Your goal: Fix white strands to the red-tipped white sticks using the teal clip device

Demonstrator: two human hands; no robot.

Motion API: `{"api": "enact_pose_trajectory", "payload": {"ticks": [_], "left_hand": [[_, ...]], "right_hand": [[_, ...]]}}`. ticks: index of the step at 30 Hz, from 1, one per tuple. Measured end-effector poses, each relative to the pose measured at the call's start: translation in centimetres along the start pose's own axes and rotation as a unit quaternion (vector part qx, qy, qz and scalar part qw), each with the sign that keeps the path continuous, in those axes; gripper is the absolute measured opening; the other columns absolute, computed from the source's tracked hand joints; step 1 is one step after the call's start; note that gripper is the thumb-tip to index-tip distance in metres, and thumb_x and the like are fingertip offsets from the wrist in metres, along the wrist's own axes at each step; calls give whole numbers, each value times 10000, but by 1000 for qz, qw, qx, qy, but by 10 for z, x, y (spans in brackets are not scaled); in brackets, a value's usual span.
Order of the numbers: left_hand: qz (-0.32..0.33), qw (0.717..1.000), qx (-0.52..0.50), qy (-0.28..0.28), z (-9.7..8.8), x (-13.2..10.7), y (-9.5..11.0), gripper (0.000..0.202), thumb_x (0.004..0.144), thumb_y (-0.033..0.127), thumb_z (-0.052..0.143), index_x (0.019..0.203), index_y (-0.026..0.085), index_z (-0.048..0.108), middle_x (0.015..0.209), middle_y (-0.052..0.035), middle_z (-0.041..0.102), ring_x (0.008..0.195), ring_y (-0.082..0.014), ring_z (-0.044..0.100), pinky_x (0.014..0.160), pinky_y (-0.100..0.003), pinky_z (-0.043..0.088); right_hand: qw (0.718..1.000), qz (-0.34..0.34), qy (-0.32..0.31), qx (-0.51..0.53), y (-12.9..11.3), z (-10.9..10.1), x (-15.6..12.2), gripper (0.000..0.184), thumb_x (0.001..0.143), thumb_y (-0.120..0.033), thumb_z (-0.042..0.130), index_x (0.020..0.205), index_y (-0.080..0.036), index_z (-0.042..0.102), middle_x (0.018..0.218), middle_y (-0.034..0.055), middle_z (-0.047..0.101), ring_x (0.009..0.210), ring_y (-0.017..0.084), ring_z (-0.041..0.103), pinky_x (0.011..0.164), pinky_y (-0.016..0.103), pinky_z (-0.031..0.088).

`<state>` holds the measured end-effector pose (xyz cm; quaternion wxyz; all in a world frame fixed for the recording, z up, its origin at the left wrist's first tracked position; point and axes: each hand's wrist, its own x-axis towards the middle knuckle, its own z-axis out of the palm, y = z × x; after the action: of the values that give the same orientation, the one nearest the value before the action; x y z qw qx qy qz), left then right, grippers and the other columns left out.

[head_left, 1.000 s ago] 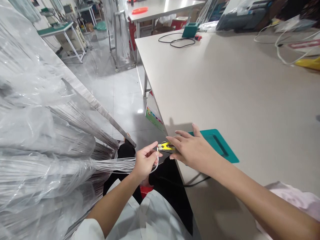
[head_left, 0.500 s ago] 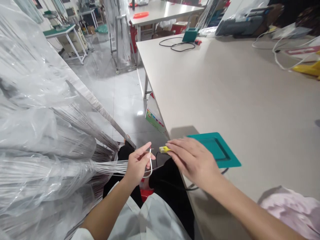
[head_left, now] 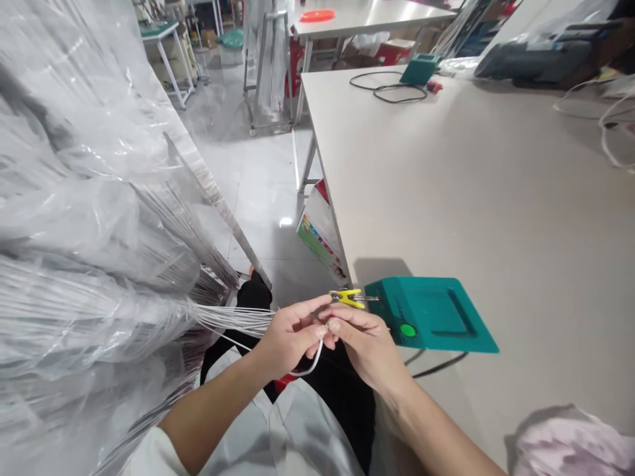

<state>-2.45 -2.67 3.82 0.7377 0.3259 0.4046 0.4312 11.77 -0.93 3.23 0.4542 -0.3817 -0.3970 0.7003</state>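
A thin white cable (head_left: 316, 360) loops down from the fingertips of my left hand (head_left: 285, 340), which is closed on it near its end. My right hand (head_left: 370, 347) meets the left, its thumb and fingers pinched at the same cable end; the tip itself is hidden. Just beyond the fingers, a yellow clip (head_left: 350, 297) sits on a metal rod that sticks out from a teal box (head_left: 464, 314). A round green button (head_left: 407, 330) shows on the box. Behind my left hand runs a bundle of white cables (head_left: 238, 317).
Plastic-wrapped cable bundles (head_left: 89, 317) hang on the left beside a metal bar (head_left: 218, 205). The teal box rests at the near edge of a pale table (head_left: 446, 172). Farther back stands another teal device (head_left: 421, 69) with a black cord. Pinkish cloth (head_left: 570, 443) lies bottom right.
My right hand has come away from the yellow clip, moving left and down to join my left hand at the cable end. The box's green button has come into sight. The view has shifted.
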Motion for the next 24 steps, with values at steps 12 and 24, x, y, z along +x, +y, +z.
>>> {"api": "enact_pose_trajectory", "payload": {"ticks": [12,24], "left_hand": [[-22,999,-38,6,-4,2,-5,647,702,284,677,1296,127,473,590,9,573,420,-39,404,445,-202,310],[27,942,218,254,-63,35,-70,565,719,319,628,1256,170,530,710,-24,669,553,-106,518,573,-230,433]], "right_hand": [[996,80,35,13,5,-7,-3,384,718,-532,599,858,-182,669,598,26,565,494,135,491,444,275,414],[980,-110,102,-132,12,-15,-14,209,823,-355,552,983,-290,670,980,64,643,590,136,493,560,333,423]]}}
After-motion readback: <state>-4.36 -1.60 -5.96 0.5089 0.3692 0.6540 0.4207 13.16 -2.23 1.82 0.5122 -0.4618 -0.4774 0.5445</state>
